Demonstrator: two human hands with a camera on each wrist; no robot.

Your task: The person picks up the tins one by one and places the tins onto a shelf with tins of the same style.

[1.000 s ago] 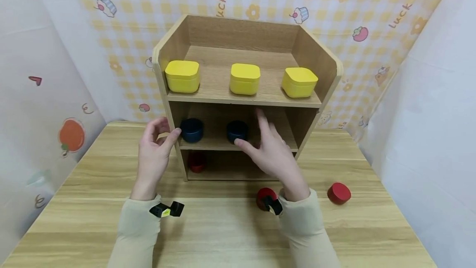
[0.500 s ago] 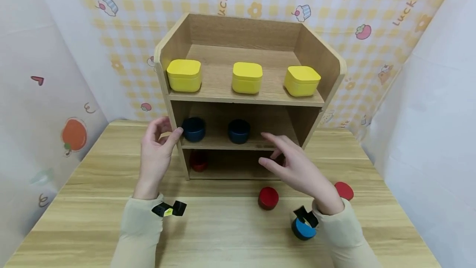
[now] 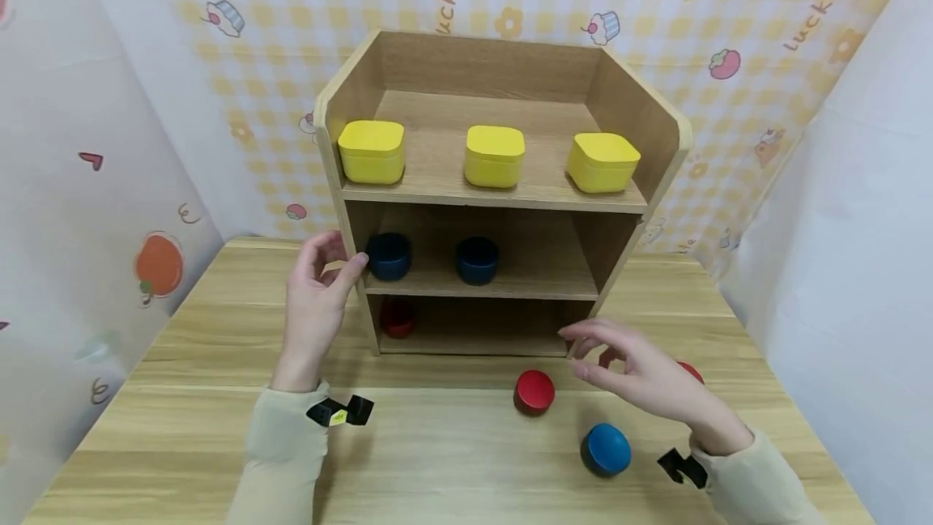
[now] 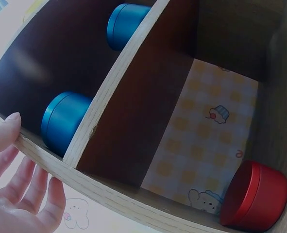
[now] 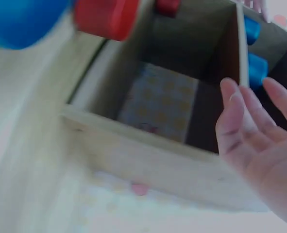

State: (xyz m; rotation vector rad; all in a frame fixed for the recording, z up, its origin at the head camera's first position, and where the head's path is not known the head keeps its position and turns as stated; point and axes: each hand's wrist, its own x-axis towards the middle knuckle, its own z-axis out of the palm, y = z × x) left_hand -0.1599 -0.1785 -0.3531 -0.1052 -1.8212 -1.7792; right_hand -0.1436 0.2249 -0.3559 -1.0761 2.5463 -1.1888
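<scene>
Both hands are held free of the tins, before a wooden shelf (image 3: 659, 124).
Nearest, a blue tin (image 3: 606, 449) lies just below the right hand (image 3: 649, 379), whose relaxed fingers hold nothing; a red tin (image 3: 534, 391) sits to its left. Farther back, the left hand (image 3: 317, 306) is rested, thumb forward, against the shelf's left edge, nothing being gripped.

A staged recording booth rather than a lived-in room. Plastic sheeting printed with cartoon cupcakes and fruit (image 3: 219, 14) walls in a wooden table (image 3: 452, 460). A small wooden shelf (image 3: 503, 185) holds neatly spaced tins.
</scene>
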